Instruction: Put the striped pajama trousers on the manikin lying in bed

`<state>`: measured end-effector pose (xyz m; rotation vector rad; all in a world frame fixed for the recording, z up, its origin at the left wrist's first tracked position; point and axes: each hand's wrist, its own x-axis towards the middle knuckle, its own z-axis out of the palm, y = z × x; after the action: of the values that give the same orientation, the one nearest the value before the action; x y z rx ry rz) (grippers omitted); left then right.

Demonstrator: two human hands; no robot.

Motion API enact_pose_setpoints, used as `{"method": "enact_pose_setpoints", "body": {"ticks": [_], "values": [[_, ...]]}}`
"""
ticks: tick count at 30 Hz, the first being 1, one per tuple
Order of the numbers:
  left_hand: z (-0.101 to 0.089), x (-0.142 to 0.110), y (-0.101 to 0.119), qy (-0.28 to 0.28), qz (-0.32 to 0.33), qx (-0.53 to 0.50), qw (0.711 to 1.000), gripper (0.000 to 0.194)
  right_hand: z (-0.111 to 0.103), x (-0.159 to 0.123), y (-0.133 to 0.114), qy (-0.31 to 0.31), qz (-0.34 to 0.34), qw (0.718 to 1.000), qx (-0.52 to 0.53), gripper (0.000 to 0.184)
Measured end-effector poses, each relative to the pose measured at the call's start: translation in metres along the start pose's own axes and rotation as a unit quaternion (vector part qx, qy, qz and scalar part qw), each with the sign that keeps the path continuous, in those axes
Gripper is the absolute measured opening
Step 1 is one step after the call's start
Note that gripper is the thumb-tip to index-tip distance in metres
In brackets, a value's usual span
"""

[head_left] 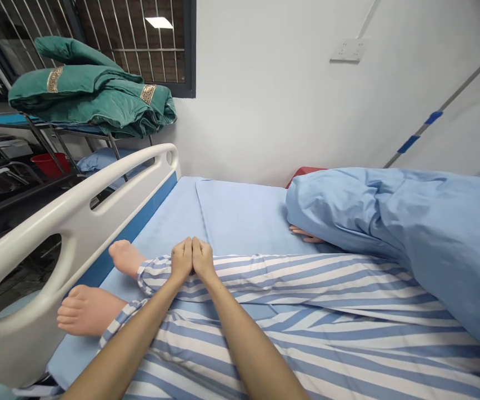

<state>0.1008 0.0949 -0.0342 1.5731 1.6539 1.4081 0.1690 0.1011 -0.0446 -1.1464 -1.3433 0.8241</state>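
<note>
Forearms (238, 333) over striped trousers (331, 278), open sheet (244, 216) beside footboard (77, 228)

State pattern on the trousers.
The trousers have blue and white stripes, shown in the head view.

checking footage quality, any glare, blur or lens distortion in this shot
Head view: a bright, reflection-like patch on the window; head view: left hand and right hand look fairly sharp; head view: the footboard seems stretched by a wide lens.
</note>
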Motion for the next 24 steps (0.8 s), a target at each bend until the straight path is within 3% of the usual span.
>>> {"method": "enact_pose_setpoints", "body": {"ticks": [4, 6, 10, 14, 18, 21, 24], "values": [[0.013, 0.013, 0.037, 0.016, -0.012, -0.155, 0.988, 0.039, -0.008, 0.005, 0.0, -0.004, 0.011, 0.999, 0.049, 0.041], [0.02, 0.016, 0.044, 0.016, -0.022, -0.186, 0.982, 0.038, -0.011, 0.006, 0.0, -0.001, 0.021, 0.998, 0.062, 0.04], [0.029, 0.008, 0.024, 0.059, -0.083, -0.101, 0.99, 0.035, -0.014, 0.007, -0.004, 0.04, 0.064, 0.994, 0.074, 0.041], [0.032, -0.002, 0.001, 0.052, -0.058, -0.016, 0.997, 0.034, -0.014, 0.006, -0.009, 0.035, 0.067, 0.995, 0.059, 0.039], [0.029, -0.004, -0.001, 0.052, -0.048, -0.011, 0.997, 0.036, -0.014, 0.002, -0.013, 0.035, 0.07, 0.997, 0.025, 0.039], [0.028, -0.004, -0.002, 0.043, -0.022, -0.009, 0.999, 0.033, -0.018, 0.001, -0.028, 0.017, 0.028, 0.997, -0.066, 0.037], [0.029, -0.005, -0.006, 0.029, -0.001, 0.016, 0.999, 0.023, -0.027, 0.003, -0.051, -0.051, -0.059, 0.988, -0.137, 0.037]]}}
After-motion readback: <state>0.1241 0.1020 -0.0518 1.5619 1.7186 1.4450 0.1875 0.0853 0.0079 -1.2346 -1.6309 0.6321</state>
